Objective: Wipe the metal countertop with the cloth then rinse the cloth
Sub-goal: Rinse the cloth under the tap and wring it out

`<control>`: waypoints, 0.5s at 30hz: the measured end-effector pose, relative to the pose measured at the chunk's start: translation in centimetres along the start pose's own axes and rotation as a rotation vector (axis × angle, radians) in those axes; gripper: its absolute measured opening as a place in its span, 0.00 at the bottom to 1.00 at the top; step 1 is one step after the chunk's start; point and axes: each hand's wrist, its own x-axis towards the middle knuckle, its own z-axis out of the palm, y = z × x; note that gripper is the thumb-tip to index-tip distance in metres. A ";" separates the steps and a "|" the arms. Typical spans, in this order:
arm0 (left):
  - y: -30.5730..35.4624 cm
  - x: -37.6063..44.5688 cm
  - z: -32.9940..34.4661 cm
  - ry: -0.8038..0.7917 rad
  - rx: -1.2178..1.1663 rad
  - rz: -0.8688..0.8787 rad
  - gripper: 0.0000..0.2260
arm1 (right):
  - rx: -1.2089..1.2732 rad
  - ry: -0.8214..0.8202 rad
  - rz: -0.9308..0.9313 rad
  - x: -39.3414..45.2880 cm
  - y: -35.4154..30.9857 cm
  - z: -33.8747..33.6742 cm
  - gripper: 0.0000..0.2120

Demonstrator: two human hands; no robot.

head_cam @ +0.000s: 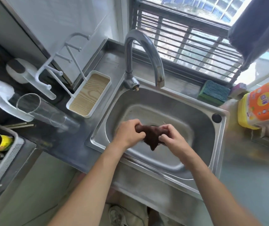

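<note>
Both hands, the left hand [129, 133] and right hand [171, 137], are closed on the dark cloth [151, 137] bunched between them over the sink [215, 144]; its long axis runs hand to hand, the faucet [159, 74] spout sits well beyond, no water visible

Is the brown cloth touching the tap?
Apart. The head view shows the cloth held low over the sink basin, with bare steel plainly visible between it and the tap spout above.

The dark cloth [151, 136] is showing only partly, its ends bunched inside both hands. It is covering most of the sink drain [154, 125]. The orange-and-yellow package [264, 103] is running off the right edge, its print too blurred to read.
</note>
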 end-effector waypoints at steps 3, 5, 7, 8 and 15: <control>2.8 -1.3 -0.5 -0.055 -0.153 0.080 0.12 | 0.252 -0.020 -0.025 -2.4 -0.3 -1.1 0.38; 4.9 -2.0 -0.3 -0.148 -0.249 0.082 0.16 | 0.187 0.106 -0.044 -3.7 -0.3 -1.8 0.33; 6.6 -2.3 0.5 -0.171 -0.363 0.054 0.22 | 0.283 0.235 -0.049 -4.8 -0.3 -3.0 0.22; 7.5 -2.5 1.1 -0.162 -0.434 0.037 0.25 | 0.364 0.283 -0.039 -5.2 0.0 -4.0 0.19; 13.7 -2.3 10.3 -0.023 -0.540 0.078 0.29 | 0.414 0.607 0.017 -8.2 3.8 -12.0 0.18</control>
